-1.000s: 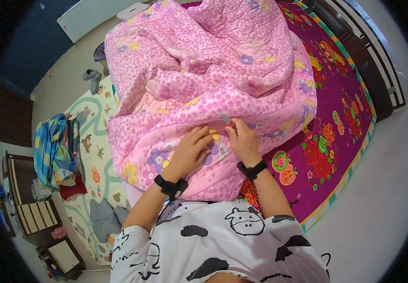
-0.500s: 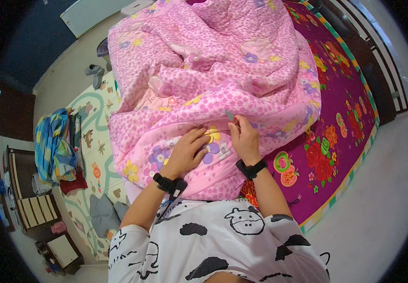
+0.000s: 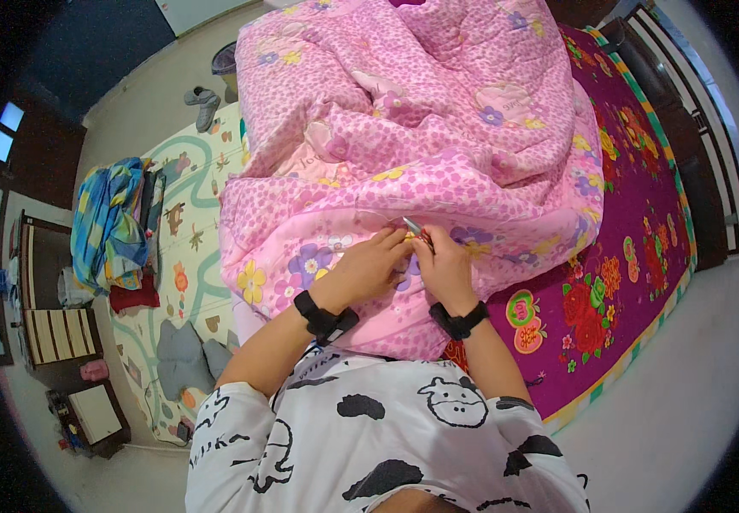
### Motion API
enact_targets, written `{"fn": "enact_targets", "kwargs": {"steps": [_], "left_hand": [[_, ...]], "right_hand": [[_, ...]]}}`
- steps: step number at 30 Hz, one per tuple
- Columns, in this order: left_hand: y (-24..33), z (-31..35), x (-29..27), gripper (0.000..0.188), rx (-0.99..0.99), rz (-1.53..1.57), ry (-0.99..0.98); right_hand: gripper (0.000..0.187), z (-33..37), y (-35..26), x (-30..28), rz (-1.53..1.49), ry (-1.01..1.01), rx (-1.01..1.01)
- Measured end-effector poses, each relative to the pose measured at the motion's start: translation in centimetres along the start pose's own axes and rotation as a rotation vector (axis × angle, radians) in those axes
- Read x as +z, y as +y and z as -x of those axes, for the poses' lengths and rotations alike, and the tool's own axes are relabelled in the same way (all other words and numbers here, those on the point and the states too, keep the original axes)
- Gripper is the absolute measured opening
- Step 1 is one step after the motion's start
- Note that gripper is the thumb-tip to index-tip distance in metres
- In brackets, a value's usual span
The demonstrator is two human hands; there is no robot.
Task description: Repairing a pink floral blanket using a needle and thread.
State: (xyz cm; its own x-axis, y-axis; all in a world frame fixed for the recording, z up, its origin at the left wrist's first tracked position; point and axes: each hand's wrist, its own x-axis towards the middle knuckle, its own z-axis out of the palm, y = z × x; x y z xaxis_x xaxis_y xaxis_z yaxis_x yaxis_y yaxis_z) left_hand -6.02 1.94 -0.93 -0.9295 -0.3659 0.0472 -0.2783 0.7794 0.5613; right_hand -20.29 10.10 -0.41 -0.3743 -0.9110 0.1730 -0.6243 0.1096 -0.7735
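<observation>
A pink quilt (image 3: 438, 103) with spots and purple and yellow flowers lies rumpled in front of me. My left hand (image 3: 369, 269) rests on its near border, fingers bent together and fingertips gathering the fabric. My right hand (image 3: 444, 265) is closed around a small cutting tool with a pointed metal blade (image 3: 411, 225). The blade juts up and left from the fingers, just above the left fingertips. Whether it is a small knife or snips does not show clearly. The two hands almost touch over the quilt's seam.
Beneath the quilt, a purple flowered sheet (image 3: 557, 333) spreads to the right. At left, a pale patterned mat (image 3: 185, 248) carries folded clothes (image 3: 117, 227) and a grey cushion-like item (image 3: 185, 355). Grey slippers (image 3: 204, 107) and a bin (image 3: 226, 64) stand farther back.
My left hand has moved right and up, its spread fingers drawing together beside my right hand. The blade is now lower, close to the left fingertips. The whole view has shifted slightly.
</observation>
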Motion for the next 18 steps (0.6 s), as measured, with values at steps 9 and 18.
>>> {"fn": "enact_targets", "kwargs": {"steps": [9, 18], "left_hand": [[0.5, 0.8, 2.1, 0.052, 0.007, -0.148, 0.161], [0.3, 1.1, 2.2, 0.049, -0.006, -0.078, 0.159]], "right_hand": [[0.019, -1.8, -0.3, 1.2, 0.17, -0.003, 0.035], [0.021, -2.0, 0.1, 2.1, 0.077, 0.104, 0.028]]}}
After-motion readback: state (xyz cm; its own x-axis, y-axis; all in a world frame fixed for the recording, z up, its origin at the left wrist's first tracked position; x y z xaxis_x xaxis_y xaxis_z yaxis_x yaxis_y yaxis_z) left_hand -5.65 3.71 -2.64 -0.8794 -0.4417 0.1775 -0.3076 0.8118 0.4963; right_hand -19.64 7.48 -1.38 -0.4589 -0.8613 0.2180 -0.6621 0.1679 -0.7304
